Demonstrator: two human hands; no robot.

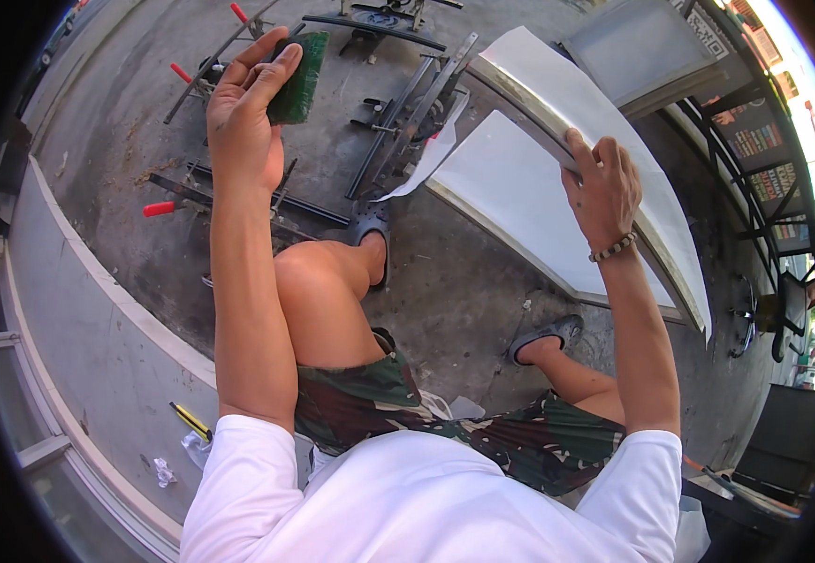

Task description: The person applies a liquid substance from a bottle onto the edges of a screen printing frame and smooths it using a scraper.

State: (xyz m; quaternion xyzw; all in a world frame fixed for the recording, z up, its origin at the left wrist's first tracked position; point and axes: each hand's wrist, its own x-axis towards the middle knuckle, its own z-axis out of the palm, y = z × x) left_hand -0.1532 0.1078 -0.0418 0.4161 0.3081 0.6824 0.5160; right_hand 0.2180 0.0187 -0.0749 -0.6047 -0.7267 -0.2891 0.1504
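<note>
Raised at the upper left, my left hand (252, 98) grips a flat, dark green rectangular pad (300, 80) between thumb and fingers. Its exact kind I cannot make out. My right hand (604, 183), a beaded bracelet at its wrist, is closed over the edge of a large framed panel (647, 202) covered in white sheet. That panel stands tilted, and its white sheet overhangs the frame at the lower right corner. Beside it, nearer my legs, is a second white-faced framed panel (510, 197). The fingertips of my right hand are partly hidden behind the edge.
Metal bar clamps with red handles (159, 208) lie ahead on the concrete floor. A loose strip of white sheet (423, 155) hangs near them. On the low ledge at left rest a yellow cutter knife (190, 421) and crumpled paper (164, 473). Another framed panel (647, 56) stands farther back.
</note>
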